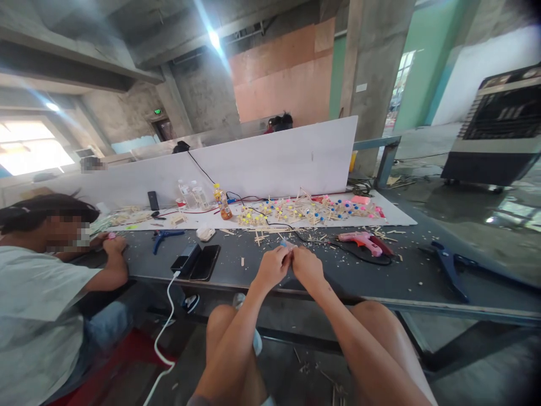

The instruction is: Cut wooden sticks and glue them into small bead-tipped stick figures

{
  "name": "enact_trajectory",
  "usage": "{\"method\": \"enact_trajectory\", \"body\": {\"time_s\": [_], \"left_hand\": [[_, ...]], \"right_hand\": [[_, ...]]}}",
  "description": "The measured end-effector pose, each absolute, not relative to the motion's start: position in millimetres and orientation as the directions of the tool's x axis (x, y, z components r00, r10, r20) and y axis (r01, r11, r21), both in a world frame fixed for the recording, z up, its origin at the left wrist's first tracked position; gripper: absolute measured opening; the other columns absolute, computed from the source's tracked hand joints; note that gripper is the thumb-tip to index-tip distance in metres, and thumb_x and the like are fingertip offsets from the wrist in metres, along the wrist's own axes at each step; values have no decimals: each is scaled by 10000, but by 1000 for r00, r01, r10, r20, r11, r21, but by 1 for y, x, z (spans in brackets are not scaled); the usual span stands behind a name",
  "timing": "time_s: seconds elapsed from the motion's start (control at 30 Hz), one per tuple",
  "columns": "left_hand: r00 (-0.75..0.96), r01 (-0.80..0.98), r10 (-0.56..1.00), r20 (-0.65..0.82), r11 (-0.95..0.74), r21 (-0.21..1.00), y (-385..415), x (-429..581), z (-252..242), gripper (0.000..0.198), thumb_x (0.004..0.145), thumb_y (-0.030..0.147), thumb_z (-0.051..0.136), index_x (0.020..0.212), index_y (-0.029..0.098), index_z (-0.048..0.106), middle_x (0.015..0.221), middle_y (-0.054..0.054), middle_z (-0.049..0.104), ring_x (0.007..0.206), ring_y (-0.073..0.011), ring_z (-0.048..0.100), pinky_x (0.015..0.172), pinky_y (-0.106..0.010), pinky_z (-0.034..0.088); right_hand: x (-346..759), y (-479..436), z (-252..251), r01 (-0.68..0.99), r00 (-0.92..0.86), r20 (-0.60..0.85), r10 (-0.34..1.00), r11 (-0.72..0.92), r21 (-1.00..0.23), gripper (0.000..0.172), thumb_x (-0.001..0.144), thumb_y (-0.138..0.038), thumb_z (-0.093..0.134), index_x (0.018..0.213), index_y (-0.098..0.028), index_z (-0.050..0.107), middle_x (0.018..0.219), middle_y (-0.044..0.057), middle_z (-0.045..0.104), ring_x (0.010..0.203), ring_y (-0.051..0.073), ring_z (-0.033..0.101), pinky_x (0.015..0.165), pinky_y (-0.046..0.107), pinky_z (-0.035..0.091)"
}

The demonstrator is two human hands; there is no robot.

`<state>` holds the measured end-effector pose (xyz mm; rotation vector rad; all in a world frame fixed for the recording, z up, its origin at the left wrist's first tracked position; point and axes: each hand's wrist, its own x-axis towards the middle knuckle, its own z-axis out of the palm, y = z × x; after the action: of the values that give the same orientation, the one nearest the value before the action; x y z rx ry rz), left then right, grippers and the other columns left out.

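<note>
My left hand (273,265) and my right hand (307,265) meet over the front edge of the dark table, fingers closed and pressed together. Between their fingertips shows a small blue-and-pale piece (284,243); the fingers cover most of it, so its kind cannot be made out. Just beyond the hands lie loose thin wooden sticks (258,237). Farther back, many small stick pieces with yellow, pink and blue round parts (291,211) are spread over a white board. To the right of my hands a pink glue gun (362,242) rests on its side, its cable looping nearby.
Blue-handled cutters (450,268) lie at right, another blue pair (163,239) at left. A black phone (205,263) and a power bank (186,259) sit left of my hands. Bottles (198,194) stand by the white partition (270,163). A co-worker (46,293) sits at left.
</note>
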<state>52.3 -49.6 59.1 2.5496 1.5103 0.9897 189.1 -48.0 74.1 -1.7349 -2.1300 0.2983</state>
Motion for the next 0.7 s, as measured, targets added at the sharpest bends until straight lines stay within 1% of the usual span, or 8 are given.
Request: {"method": "enact_trajectory", "body": {"time_s": [0.13,0.3,0.37,0.47,0.53,0.57,0.63,0.7], "left_hand": [[355,754,791,499,-558,347,-52,51,58,236,953,233,431,753,204,553,746,-53,583,652,-169,555,610,-271,369],[358,679,774,522,-600,423,-61,51,66,244,938,264,442,730,206,556,723,-51,563,643,-161,525,619,-273,388],[252,681,766,592,-575,454,-63,52,69,295,957,320,438,707,207,549,695,-40,546,629,-154,508,623,-269,389],[-143,711,685,714,-430,556,-61,51,71,340,970,415,442,745,205,584,704,-44,562,641,-157,511,648,-270,401],[-337,645,667,665,-351,679,-56,49,71,363,964,480,446,853,197,645,737,-53,610,635,-160,534,639,-270,413],[-373,574,710,598,-330,750,-52,48,70,400,960,516,440,917,191,669,723,-50,625,611,-160,544,614,-269,417],[-341,390,832,437,-298,871,-46,47,68,492,940,589,434,988,172,691,626,-28,615,531,-157,540,536,-263,409],[-274,242,900,339,-277,930,-41,47,66,533,903,634,475,958,154,698,546,-7,580,479,-152,523,476,-254,390]], "right_hand": [[192,-49,77,878,-182,152,971,230,-420,270,952,-161,424,953,-164,694,1008,165,701,892,260,710,703,294,457],[195,-44,77,812,-136,215,967,234,-535,189,892,-216,533,868,-161,713,898,170,727,821,265,702,652,285,428],[195,-39,75,745,-121,257,959,259,-615,174,860,-236,575,817,-160,725,858,152,736,786,250,693,635,273,416],[194,-30,73,558,-106,285,953,294,-776,203,838,-288,606,781,-155,748,733,100,729,668,202,665,596,249,408],[194,-27,71,423,-107,282,954,300,-855,230,828,-314,608,767,-152,759,670,67,712,587,173,633,566,237,406],[193,-26,70,380,-109,286,952,306,-873,236,820,-323,612,753,-152,760,668,59,709,567,164,622,554,232,403],[193,-27,69,357,-109,314,943,332,-873,251,809,-342,618,725,-151,759,703,59,713,566,157,612,543,228,393],[192,-28,68,386,-100,348,932,358,-850,258,814,-352,615,747,-153,765,747,66,717,589,154,610,549,225,385]]}}
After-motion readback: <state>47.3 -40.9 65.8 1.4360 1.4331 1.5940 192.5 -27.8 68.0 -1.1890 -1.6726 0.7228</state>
